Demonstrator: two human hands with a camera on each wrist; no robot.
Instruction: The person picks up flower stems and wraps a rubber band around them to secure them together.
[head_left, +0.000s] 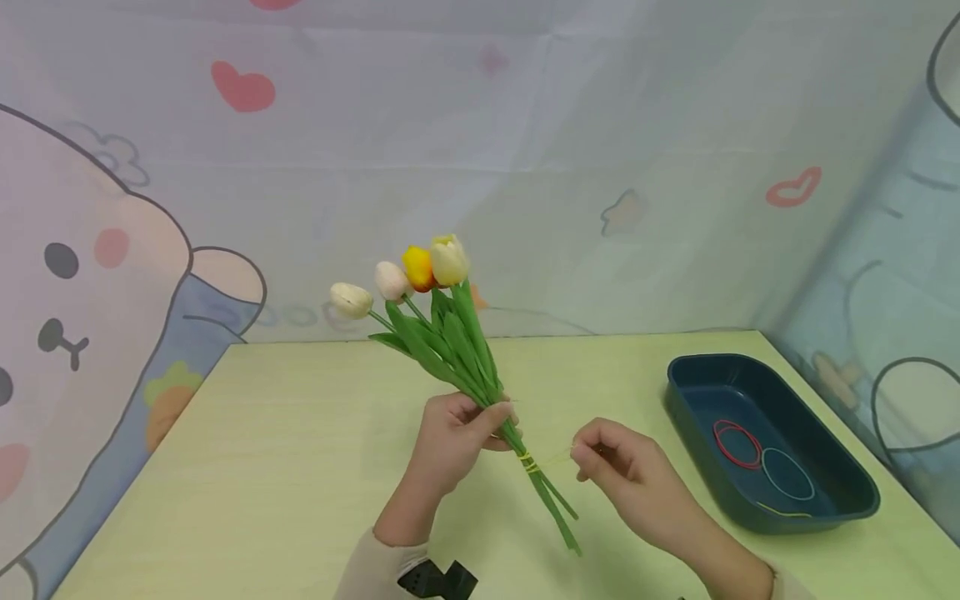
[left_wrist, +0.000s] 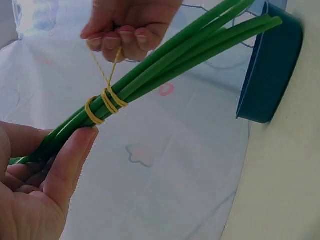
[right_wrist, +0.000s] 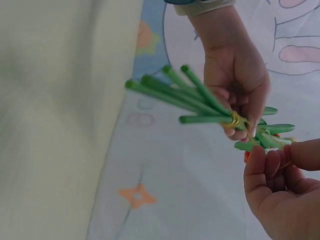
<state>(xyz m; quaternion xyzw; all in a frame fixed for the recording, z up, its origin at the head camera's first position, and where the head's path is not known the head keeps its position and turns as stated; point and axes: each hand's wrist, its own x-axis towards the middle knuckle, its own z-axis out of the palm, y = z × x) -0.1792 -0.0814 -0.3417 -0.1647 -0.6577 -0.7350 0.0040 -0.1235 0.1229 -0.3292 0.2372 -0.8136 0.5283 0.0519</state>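
My left hand (head_left: pixel 453 437) grips a bunch of tulips (head_left: pixel 450 342) by the green stems, tilted with the white, pale pink and yellow-orange heads up and to the left. Below that grip, a yellow rubber band (left_wrist: pixel 109 102) is wound several times around the stems. My right hand (head_left: pixel 633 483) pinches a loop of this band between curled fingers and draws it out taut from the bundle. In the right wrist view, the cut stem ends (right_wrist: pixel 165 92) splay out beyond the band. Part of the stems is hidden behind my left fingers.
A dark blue tray (head_left: pixel 693 442) stands on the right of the pale yellow table (head_left: pixel 300 467). Inside lie a red rubber band (head_left: pixel 717 446), a light blue one (head_left: pixel 767 471) and a yellow one (head_left: pixel 783 512). A printed cloth (head_left: pixel 420 100) hangs behind the table.
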